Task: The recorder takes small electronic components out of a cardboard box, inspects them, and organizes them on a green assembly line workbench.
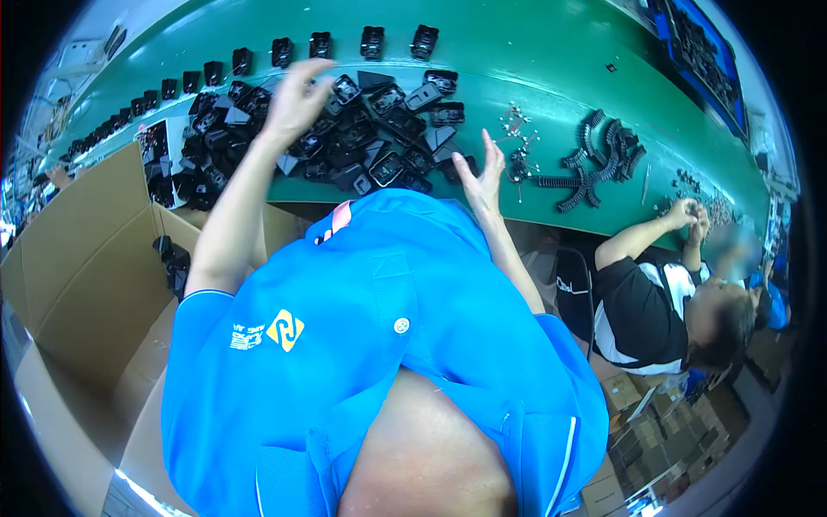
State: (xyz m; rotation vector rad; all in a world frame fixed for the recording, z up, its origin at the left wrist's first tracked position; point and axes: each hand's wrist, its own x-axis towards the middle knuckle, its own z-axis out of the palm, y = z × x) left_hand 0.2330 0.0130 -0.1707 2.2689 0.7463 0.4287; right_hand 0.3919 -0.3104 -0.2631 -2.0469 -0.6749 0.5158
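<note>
A heap of black plastic housings [353, 133] lies on the green bench in front of me. My left hand [297, 102] is raised over the heap's far side, fingers apart, nothing visible in them. Close to its fingertips is a black housing with a pale inner rim [345, 90]. At the heap's right edge, my right hand [482, 178] hovers by the bench's near edge, thumb and fingers spread. Dark parts [450, 166] lie just left of it; I see none in its grasp. Beyond the heap, single housings [372, 43] stand in a long row curving off to the left.
A large open cardboard box [86, 258] stands at my left. Small wired parts [519, 142] and black ribbed strips [603, 164] lie on the green bench [551, 95] to the right. A co-worker [646, 302] handles small parts there. A screen [702, 65] is at the far right.
</note>
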